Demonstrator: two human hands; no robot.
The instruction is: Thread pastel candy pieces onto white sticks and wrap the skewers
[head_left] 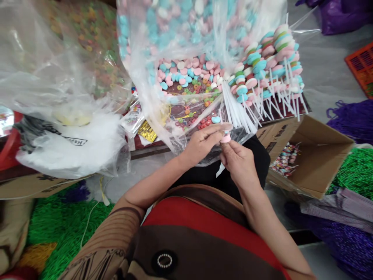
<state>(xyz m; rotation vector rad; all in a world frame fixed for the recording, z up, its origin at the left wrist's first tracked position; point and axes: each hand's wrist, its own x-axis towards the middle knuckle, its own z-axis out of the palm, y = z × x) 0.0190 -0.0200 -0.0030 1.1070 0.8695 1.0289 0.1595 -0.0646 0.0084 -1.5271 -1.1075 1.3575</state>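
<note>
My left hand [202,142] and my right hand [239,157] meet at the table's near edge around one candy stick. A pink candy disc [225,137] on it shows between them. The fingers of my left hand close about the upper part, partly hiding the candies there. Below the disc, my right hand is pinched, its fingers covering the stick. Just beyond lie a bundle of white sticks [235,111] and a loose blue disc [216,119]. Pink, blue and white discs [183,72] spill from a clear bag, with small coloured rings [201,86] beside them.
Finished-looking candy skewers [271,66] are piled at the right of the table. An open cardboard box [323,163] holding wrapped skewers stands at right. White plastic bags [72,144] lie at left; green shredded tinsel [67,217] and purple tinsel [344,249] cover parts of the floor.
</note>
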